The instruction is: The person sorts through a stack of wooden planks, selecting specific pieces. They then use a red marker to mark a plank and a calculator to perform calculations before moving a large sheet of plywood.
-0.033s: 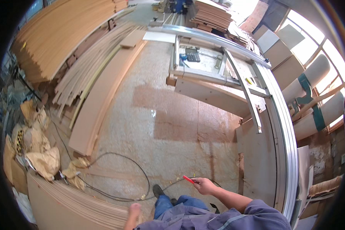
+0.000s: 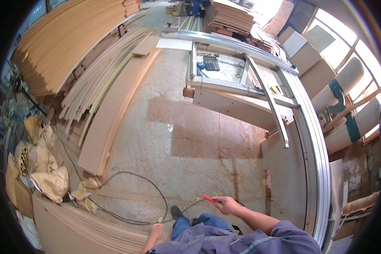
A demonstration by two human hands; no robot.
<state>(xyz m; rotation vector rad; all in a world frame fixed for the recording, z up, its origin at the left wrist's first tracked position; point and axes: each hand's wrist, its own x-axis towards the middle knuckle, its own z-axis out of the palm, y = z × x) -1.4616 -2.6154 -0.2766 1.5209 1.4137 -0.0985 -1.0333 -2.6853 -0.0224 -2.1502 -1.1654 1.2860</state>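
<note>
Pinching a red pencil between thumb and fingertips, the right hand hangs low at the near side of the scene, just above the person's blue-clad knee, with the pencil pointing left over the floor. The left hand shows only as a pale shape at the bottom edge; I cannot tell whether its grip is spread or closed, and it seems to hold nothing.

A black cable loops across the floor right in front of the shoe; a foot could catch in it and bring a stumble, and the lightly held pencil might then slip away into the sawdust.

The floor is speckled concrete with 1 darker reddish patch in the middle. To the right stands a sliding panel saw with a long aluminium rail, and a calculator lies on its counter. On the left lie long boards, thin strips and a big stack of sheets, with crumpled sacks nearer.
</note>
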